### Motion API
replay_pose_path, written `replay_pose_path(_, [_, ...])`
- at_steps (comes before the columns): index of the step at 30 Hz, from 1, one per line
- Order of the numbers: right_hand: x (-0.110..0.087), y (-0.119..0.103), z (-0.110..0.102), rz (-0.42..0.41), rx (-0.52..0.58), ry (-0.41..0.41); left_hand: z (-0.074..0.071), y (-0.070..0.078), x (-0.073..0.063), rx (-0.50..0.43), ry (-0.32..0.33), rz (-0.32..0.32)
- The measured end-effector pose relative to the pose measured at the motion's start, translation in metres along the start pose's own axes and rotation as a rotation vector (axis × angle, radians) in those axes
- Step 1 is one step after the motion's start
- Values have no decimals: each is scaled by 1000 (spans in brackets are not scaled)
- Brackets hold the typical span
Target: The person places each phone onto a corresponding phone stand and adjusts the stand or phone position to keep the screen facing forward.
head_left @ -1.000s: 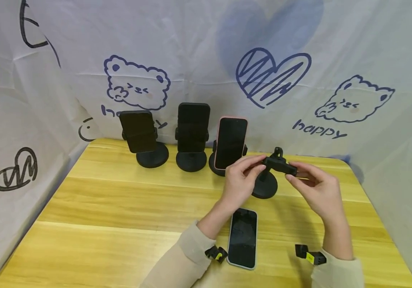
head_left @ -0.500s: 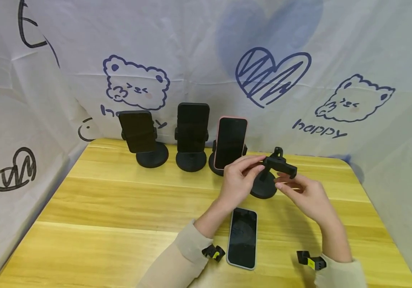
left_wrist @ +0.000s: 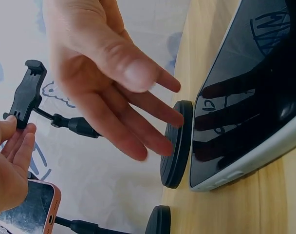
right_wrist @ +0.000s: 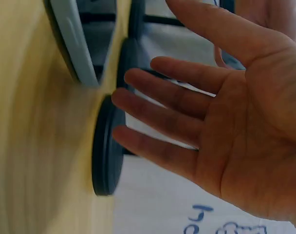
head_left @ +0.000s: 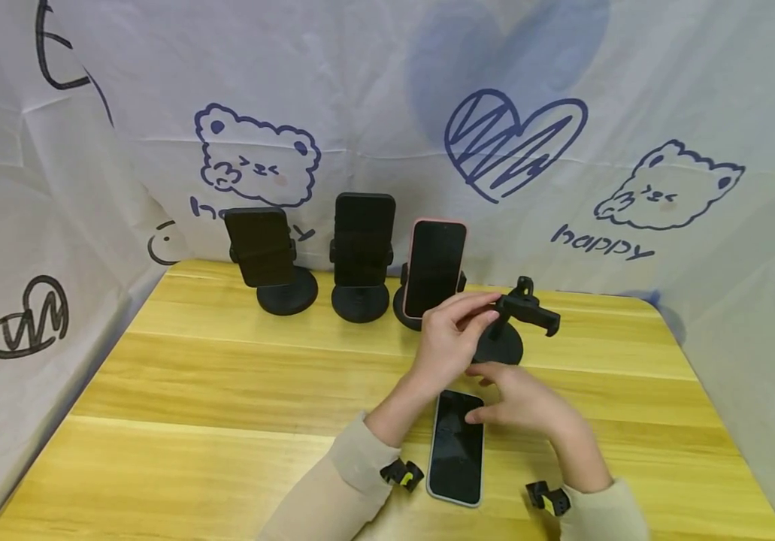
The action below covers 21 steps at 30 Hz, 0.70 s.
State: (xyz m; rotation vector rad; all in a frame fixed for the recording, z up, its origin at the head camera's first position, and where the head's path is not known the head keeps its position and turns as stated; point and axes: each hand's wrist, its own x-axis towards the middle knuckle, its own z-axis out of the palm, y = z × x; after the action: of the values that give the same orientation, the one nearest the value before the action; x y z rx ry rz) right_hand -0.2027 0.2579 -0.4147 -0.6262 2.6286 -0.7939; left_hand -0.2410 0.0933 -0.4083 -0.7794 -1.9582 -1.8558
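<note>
At the right end of a row stands a black phone stand (head_left: 525,306) with a bare clamp on top. My left hand (head_left: 448,342) pinches the left end of that clamp between thumb and fingers. A phone with a light-coloured case (head_left: 455,458) lies screen up on the table in front of the stand. Over the phone's upper right edge hovers my right hand (head_left: 525,402), and its fingers are stretched and spread in the right wrist view. Whether the right fingertips touch the phone is unclear. In the left wrist view the clamp (left_wrist: 27,95) holds nothing.
Left of the stand, a pink-cased phone (head_left: 436,267) and two black phones, one in the middle (head_left: 363,239) and one at the left (head_left: 260,246), sit in similar stands. A printed cloth (head_left: 387,90) hangs behind the wooden table (head_left: 225,421).
My right hand has let go of the clamp's right end and moved down and left to the lying phone. The left hand has stayed at the clamp.
</note>
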Motion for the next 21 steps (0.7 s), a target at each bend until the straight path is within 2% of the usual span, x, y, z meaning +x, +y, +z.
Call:
replay_pose_path(5, [6,-6,12,23,-76,-25,1,2,0,-30,1,-10])
replay_pose_path(11, [9,-8,21,64,-112,-52,1,2,-1,-43,-2,-27])
replay_pose_path(21, [14,-14,31,103,-243,-30,1,1,1,-48,1,-29])
